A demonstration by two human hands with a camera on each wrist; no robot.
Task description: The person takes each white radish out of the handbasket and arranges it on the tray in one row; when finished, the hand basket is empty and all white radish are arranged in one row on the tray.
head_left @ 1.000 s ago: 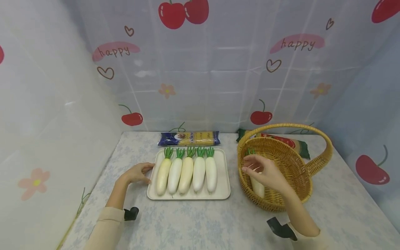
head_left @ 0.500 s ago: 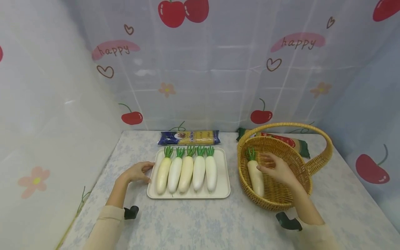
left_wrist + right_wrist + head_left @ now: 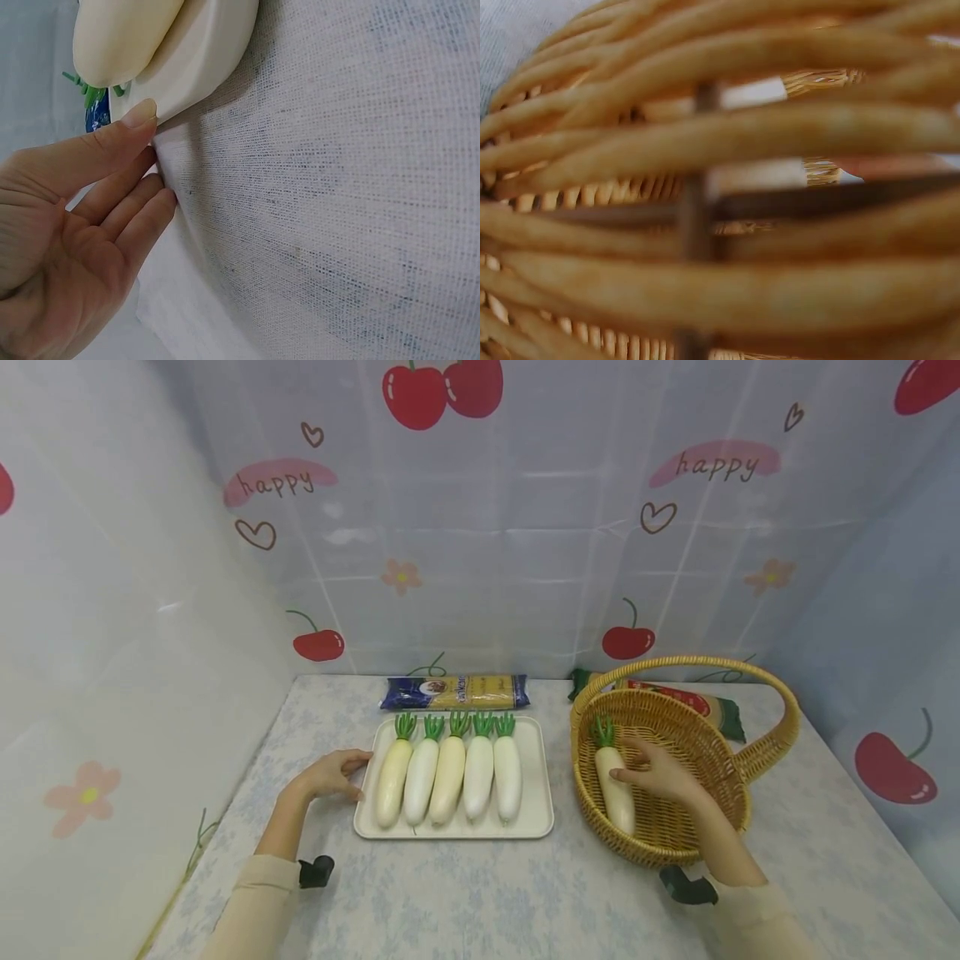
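Note:
A white radish (image 3: 617,793) with green stem stubs lies in the left part of a wicker basket (image 3: 738,802). My right hand (image 3: 662,774) reaches into the basket from the right. Its thumb lies over the radish, and its loosely bent fingers are beside the radish's upper part. Wicker strands block most of the right wrist view; a blurred bit of the hand (image 3: 889,166) shows through. My left hand (image 3: 330,775) touches the left edge of a white tray (image 3: 534,793), thumb against the rim (image 3: 206,79). Several white radishes (image 3: 448,781) lie side by side on the tray, stems away from me.
Behind the tray lies a blue and yellow pasta packet (image 3: 454,692). A green and red packet (image 3: 686,700) lies behind the basket, partly covered by it. The basket's tall handle (image 3: 697,662) arches over the back. Curtains (image 3: 480,568) enclose the table's back and sides.
My right hand first drew right, off the radish in the basket, then shifted slightly left so its thumb overlaps it again. The radish keeps its place. The left hand stays at the tray.

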